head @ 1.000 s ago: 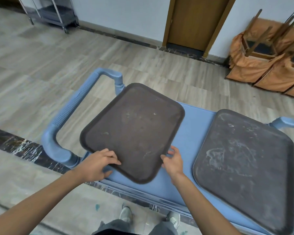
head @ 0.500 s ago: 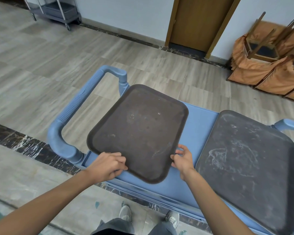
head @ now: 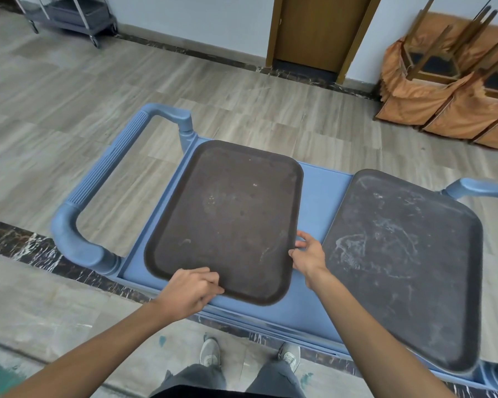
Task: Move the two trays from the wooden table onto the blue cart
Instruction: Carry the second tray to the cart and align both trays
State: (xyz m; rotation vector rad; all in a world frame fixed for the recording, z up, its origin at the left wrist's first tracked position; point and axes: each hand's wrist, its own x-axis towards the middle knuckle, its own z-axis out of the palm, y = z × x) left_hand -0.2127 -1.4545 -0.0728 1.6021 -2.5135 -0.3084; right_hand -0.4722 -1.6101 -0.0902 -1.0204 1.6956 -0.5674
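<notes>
Trays first: over the last second I have swung the brown tray (head: 227, 216) off its skewed angle and further onto the blue cart (head: 322, 196), so it now lies close to square with the cart's edges, beside the handle (head: 98, 179) at the cart's end. It looks flat on the cart top, though I cannot tell whether the near edge is fully down. My left hand (head: 189, 291) pinches that near edge, thumb on top; my right hand (head: 309, 258) holds the near corner on the side facing the grey tray (head: 403, 265). The grey tray already rests at the cart's other end, a strip of blue between the two. I judge both trays delivered, with only the letting go left. Both are dark, shallow, round-cornered and scuffed with pale marks.
</notes>
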